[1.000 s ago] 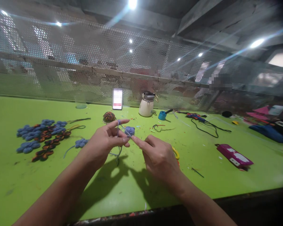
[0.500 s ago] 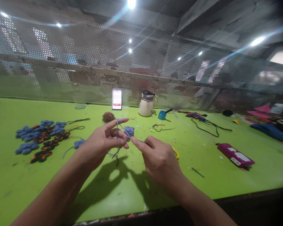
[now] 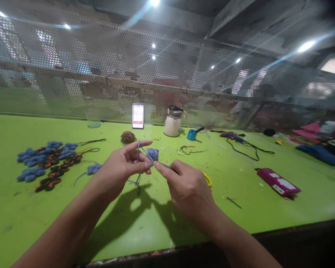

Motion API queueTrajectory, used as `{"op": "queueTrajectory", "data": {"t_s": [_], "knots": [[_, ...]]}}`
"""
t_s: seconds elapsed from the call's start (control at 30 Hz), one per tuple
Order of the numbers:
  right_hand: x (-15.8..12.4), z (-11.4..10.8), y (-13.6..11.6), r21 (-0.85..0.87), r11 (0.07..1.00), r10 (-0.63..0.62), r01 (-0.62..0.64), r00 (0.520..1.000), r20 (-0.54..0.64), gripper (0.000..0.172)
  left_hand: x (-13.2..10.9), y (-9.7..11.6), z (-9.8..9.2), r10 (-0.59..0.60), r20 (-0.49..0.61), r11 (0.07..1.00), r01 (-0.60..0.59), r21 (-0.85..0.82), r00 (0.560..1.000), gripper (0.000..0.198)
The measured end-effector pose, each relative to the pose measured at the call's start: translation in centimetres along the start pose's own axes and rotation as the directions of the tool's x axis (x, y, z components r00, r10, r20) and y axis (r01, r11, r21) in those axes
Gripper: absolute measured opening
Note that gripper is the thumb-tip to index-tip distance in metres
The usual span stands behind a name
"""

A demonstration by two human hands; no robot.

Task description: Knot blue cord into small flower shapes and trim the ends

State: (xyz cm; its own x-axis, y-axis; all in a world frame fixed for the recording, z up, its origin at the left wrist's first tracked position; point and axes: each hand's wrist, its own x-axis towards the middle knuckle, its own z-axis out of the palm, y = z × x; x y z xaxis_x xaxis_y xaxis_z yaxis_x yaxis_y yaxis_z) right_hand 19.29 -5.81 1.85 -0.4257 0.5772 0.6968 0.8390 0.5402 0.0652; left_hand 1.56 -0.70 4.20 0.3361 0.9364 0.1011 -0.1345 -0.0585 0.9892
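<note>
Over the middle of the tabletop point(image 3: 259, 208), the right hand point(image 3: 185, 180), curled closed, grips a thin grey tool point(image 3: 165, 165) roughly parallel to the front edge, pointing at the left hand point(image 3: 124, 162), which pinches blue yarn point(image 3: 139, 144), index finger extended. The tool's tip and the pinched stitches are indistinct.

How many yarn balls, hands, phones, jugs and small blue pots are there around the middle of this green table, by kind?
Round yarn balls: 2 (dark multicoloured ball, plain blue ball)
Bare hands: 2 (left hand, right hand)
Upright phone with lit screen: 1
Cream jug with dark lid: 1
Small blue pot: 1
Total: 7
</note>
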Motion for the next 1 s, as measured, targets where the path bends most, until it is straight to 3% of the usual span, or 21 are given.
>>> {"op": "queueTrajectory", "data": {"t_s": [0.2, 0.4, 0.67, 1.0], "knots": [[0.0, -0.3, -0.2, -0.148, 0.989, -0.012, 0.015, 1.0, 0.017, 0.043, -0.1, 0.1, 0.0, 0.01, -0.039, 0.993, -0.005, 0.114, 0.999, 0.072], [0.1, -0.7, 0.0, -0.203, 0.978, -0.042, 0.054, 0.997, 0.064, 0.038, 0.0, 0.1, 0.0, 0.019, -0.061, 0.985, -0.008, 0.171, 0.998, 0.062], [0.0, -0.8, 1.0, -0.051, 0.998, -0.031, 0.033, 0.998, 0.051, 0.043, 0.3, -0.1, -0.7, -0.015, -0.004, 0.997, 0.015, 0.073, 1.0, 0.053], [0.1, -0.9, 1.4, 0.118, 0.992, 0.046, -0.054, 0.996, 0.071, 0.042, 0.1, -0.3, -0.9, -0.003, 0.046, 1.0, 0.001, 0.031, 0.999, 0.062]]}}
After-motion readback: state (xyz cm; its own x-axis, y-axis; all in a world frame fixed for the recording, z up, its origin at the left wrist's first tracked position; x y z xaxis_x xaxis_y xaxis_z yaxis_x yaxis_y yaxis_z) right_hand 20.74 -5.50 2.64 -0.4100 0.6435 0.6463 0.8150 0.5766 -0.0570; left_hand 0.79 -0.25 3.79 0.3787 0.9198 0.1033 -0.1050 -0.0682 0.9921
